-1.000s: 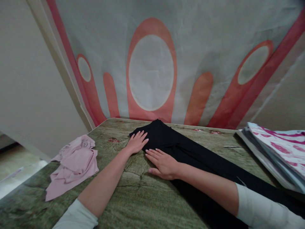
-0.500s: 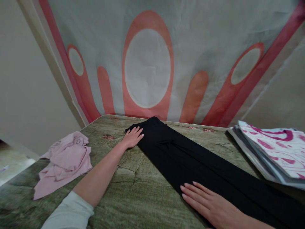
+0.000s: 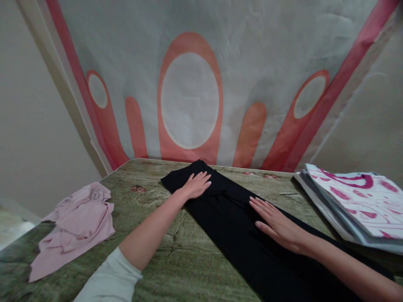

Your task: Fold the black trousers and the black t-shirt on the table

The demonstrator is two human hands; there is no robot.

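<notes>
Black trousers (image 3: pixel 220 218) lie stretched across the table, from the back edge towards the lower right. My left hand (image 3: pixel 197 185) rests flat near their upper end, fingers extended and holding nothing. Further down the fabric, my right hand (image 3: pixel 277 224) lies palm down along the right side, its fingers stretched out. Small creases show in the cloth between the two hands. The lower end of the trousers runs out of sight at the bottom and behind my right forearm.
A crumpled pink garment (image 3: pixel 80 222) lies on the left of the wood-patterned table (image 3: pixel 179 260). Several folded clothes (image 3: pixel 359 201) are stacked at the right, a white and magenta printed one on top. A patterned sheet (image 3: pixel 190 100) covers the wall behind the table.
My left hand has slid right, further onto the trousers. My right hand has moved up and across from their left edge to the right side. The view has tilted slightly.
</notes>
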